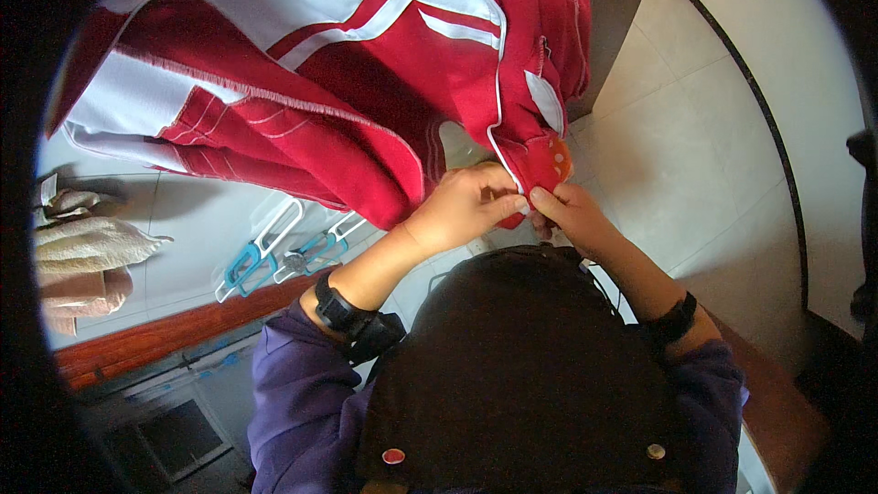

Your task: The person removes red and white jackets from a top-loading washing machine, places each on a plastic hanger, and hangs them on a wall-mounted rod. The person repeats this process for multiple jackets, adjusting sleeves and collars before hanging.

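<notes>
A red and white fabric garment with visible seams spreads over the upper left and middle of the view. My left hand pinches its white-piped edge between thumb and fingers. Close beside it, my right hand grips the same red edge, thumb on top. The two thumbs almost meet at the garment's lower corner. Behind the cloth near my right hand shows a bit of orange fabric with pale dots. Some fingertips are hidden behind the cloth.
Blue and white plastic racks hang on the tiled wall at left, near several cloths. Below them runs a reddish-brown wooden frame. Pale floor tiles and a dark curved strip lie at right.
</notes>
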`<state>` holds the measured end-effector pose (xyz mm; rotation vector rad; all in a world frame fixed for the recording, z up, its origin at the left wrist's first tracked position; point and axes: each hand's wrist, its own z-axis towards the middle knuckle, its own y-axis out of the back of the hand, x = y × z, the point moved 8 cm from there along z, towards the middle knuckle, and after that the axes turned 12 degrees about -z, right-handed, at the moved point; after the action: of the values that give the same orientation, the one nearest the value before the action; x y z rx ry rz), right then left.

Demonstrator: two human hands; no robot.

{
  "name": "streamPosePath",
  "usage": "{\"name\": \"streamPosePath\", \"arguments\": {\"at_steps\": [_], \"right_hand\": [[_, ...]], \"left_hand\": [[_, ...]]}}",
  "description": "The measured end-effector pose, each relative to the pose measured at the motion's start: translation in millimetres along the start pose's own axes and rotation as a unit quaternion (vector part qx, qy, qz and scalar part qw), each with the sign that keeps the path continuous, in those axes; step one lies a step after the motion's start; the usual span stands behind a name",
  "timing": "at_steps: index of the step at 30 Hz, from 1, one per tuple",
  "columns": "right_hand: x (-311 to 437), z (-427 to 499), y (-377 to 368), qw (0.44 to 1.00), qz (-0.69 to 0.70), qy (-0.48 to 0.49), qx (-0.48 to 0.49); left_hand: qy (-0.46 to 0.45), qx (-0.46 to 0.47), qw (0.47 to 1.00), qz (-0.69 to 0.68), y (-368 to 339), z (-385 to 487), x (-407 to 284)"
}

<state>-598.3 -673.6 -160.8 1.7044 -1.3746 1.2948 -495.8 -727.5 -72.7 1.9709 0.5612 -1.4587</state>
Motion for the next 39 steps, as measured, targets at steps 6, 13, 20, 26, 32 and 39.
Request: {"name": "streamPosePath", "arguments": {"at_steps": [6, 13, 20, 26, 32, 39], "right_hand": [[-41.4, 31.0, -13.3, 0.984, 0.148, -0.097, -0.004], [-74.0, 54.7, -47.3, 0.961, 0.219, -0.147, 0.080], [-72.9, 42.1, -79.1, 0.957, -0.102, -0.225, 0.153], [74.2, 58.9, -111.5, 0.678, -0.613, 0.405, 0.013], [11.8, 147.8, -161.9, 0.625, -0.686, 0.094, 0.361], [-24.0, 156.7, -168.3, 0.752, -0.567, -0.133, 0.310]], "left_hand": [[-0.223, -0.132, 0.944, 0.203, 6.2, -34.3, -7.0], [0.223, -0.198, 0.782, -0.547, -29.9, -59.0, 149.3], [0.076, -0.310, 0.662, -0.678, -21.2, -71.2, 191.4], [-0.027, -0.363, 0.634, -0.683, -13.5, -91.5, 231.4], [-0.090, -0.398, 0.576, -0.708, -29.2, -101.5, 251.9], [-0.210, -0.373, 0.465, -0.775, -31.2, -73.9, 273.5]]}}
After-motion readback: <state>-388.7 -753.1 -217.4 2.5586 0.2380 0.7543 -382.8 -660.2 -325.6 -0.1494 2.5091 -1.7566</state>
